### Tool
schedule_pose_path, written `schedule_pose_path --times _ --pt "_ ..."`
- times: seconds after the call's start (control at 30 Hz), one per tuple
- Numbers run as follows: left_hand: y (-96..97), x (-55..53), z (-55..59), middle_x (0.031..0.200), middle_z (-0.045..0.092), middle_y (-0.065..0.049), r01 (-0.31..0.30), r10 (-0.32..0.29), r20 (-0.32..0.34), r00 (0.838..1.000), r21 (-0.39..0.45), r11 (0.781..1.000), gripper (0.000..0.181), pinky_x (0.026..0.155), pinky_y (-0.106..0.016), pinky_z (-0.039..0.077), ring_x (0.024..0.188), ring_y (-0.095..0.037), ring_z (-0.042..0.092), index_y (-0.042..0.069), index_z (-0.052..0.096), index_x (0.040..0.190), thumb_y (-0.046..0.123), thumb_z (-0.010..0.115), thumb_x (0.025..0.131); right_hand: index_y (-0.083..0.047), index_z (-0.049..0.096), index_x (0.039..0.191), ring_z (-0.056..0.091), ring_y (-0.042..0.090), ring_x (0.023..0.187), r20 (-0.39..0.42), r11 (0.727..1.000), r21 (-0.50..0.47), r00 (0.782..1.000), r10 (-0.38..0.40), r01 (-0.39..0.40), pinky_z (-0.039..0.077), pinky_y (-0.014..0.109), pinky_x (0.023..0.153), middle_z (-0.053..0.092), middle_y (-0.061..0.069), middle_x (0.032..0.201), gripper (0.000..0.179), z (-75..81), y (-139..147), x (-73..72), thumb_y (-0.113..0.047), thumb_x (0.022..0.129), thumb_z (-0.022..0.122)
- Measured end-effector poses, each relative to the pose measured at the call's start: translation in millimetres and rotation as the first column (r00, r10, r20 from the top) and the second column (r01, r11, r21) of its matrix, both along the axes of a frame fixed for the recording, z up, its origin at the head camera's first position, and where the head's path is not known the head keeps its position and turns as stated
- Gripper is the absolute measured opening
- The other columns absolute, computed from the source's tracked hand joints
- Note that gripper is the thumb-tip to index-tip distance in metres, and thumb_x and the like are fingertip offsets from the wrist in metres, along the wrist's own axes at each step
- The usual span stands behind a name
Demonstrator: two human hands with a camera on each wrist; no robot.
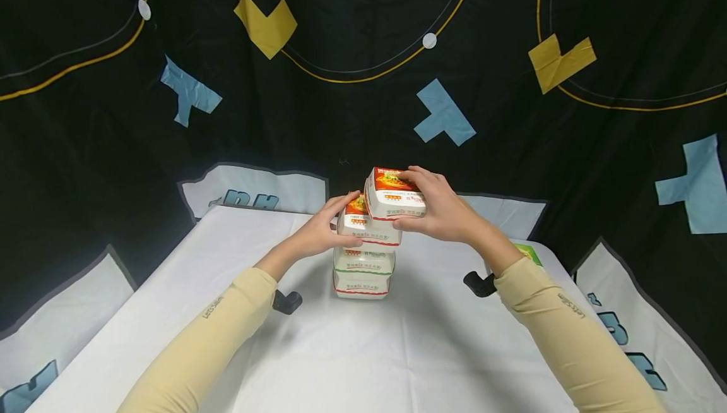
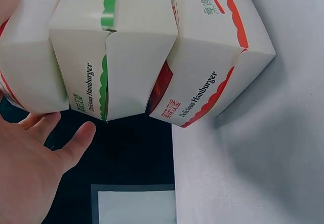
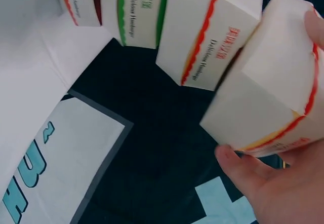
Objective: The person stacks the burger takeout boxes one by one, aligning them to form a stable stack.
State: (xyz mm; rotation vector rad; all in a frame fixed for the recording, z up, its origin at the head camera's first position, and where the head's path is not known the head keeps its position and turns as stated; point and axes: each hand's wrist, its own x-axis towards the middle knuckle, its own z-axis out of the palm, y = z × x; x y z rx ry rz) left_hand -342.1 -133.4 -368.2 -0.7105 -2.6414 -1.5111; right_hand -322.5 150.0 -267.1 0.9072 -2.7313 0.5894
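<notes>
While gripping a white, red-trimmed cardboard burger box (image 1: 394,203) with the right hand (image 1: 442,212), grasping a matching box (image 1: 378,232) just below with the left hand (image 1: 319,230); holding the upper one offset rightward, above a two-box white cardboard stack (image 1: 363,266) on the white-clothed bench (image 1: 324,356).

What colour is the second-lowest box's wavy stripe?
Green stripe, clearest in the left wrist view.
</notes>
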Motion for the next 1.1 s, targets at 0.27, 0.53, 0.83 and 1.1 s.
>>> schedule_pose_path --times 0.27,0.53,0.83,1.1 --pt "-0.4 0.6 -0.6 0.165 0.019 0.005 -0.001 0.001 -0.002 1.0 0.002 1.0 0.098 0.1 -0.048 0.051 0.136 -0.024 0.039 0.045 0.024 0.157 0.042 0.084 0.08 -0.028 0.025 0.16 0.019 0.032 0.147 0.073 0.997 0.066 0.996 0.043 -0.047 0.051 0.053 0.097 0.014 0.004 0.169 0.092 11.4 -0.6 5.2 -0.04 0.084 0.074" --pt "-0.6 3.0 0.5 0.165 0.021 0.0 0.012 -0.012 -0.012 1.0 0.013 1.0 0.101 0.1 -0.049 0.051 0.136 -0.027 0.04 0.041 0.021 0.159 0.04 0.084 0.08 -0.031 0.026 0.16 0.017 0.031 0.147 0.07 0.997 0.048 0.996 0.052 -0.056 0.05 0.055 0.099 0.012 0.002 0.17 0.09 10.0 -7.2 5.5 -0.04 0.085 0.074" --pt "-1.7 -1.5 -0.3 0.158 0.031 -0.001 0.028 -0.027 -0.025 0.999 0.042 0.999 0.11 0.102 -0.049 0.05 0.137 -0.023 0.039 0.041 0.011 0.16 0.036 0.085 0.08 -0.033 0.027 0.158 0.02 0.029 0.146 0.041 0.996 0.046 0.997 0.069 -0.071 0.05 0.05 0.098 0.015 -0.001 0.169 0.088 9.8 -15.8 2.0 -0.043 0.084 0.074" --pt "-2.4 -2.2 -0.7 0.152 0.039 0.005 0.037 -0.036 -0.032 0.999 0.06 0.998 0.11 0.103 -0.051 0.047 0.136 -0.02 0.038 0.045 0.014 0.158 0.037 0.088 0.077 -0.035 0.028 0.158 0.021 0.027 0.145 0.049 0.997 0.048 0.997 0.061 -0.064 0.048 0.051 0.098 0.016 -0.002 0.168 0.088 11.1 -22.9 0.9 -0.047 0.084 0.074"
